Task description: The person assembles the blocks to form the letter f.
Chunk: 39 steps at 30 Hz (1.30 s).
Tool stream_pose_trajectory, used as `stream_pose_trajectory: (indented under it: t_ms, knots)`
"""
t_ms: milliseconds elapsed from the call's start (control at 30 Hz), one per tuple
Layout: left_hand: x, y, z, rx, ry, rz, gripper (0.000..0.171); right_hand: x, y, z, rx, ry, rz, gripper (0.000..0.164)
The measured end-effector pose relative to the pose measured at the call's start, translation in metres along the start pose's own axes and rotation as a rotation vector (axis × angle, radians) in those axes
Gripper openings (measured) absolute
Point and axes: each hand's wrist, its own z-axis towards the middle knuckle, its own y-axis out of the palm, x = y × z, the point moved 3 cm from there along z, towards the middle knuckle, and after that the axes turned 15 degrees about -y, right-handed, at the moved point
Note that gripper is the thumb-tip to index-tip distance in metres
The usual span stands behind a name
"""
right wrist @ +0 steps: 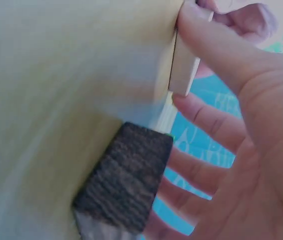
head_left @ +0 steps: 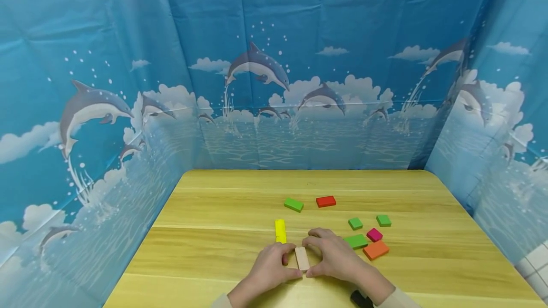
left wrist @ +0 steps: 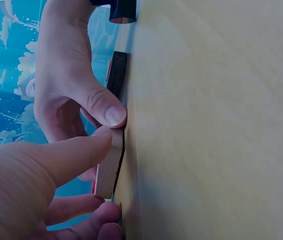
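A pale wooden block (head_left: 301, 259) lies between both hands near the front of the table. My left hand (head_left: 269, 267) pinches it, with thumb and fingertips at its ends in the left wrist view. From the other side my right hand (head_left: 337, 256) also pinches it, thumb at the near end and index fingertip at the far end. The two thumbs meet close together at the near end. Just beyond the left fingers stands a yellow block (head_left: 280, 230). In the right wrist view a dark grained block (right wrist: 126, 175) sits beside the right hand; the head view hides it.
Right of the right hand lie a green block (head_left: 356, 241), an orange block (head_left: 376, 250), a magenta piece (head_left: 374, 235) and two small green pieces (head_left: 355, 223). Farther back are another green block (head_left: 293, 204) and a red block (head_left: 326, 201). A dolphin-print curtain (head_left: 274, 137) surrounds the table.
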Motion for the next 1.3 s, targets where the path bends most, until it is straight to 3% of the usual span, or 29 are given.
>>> stream_pose_trajectory:
  t_ms: [367,1000,1167,1300]
  knots:
    - [-0.001,0.002,0.007,-0.02,0.054,-0.02,0.059,-0.005,0.001,0.0,0.03,0.032,-0.044,0.06]
    - [-0.001,0.002,0.004,-0.049,0.055,-0.024,0.061,-0.004,0.002,-0.007,0.038,0.033,0.028,0.059]
    - [0.002,-0.007,0.004,-0.083,0.067,-0.093,0.059,-0.003,0.001,-0.008,0.043,0.035,0.032,0.058]
    - [0.005,-0.023,0.006,-0.073,0.078,-0.14,0.054,-0.002,0.001,-0.008,0.05,0.036,0.022,0.057]
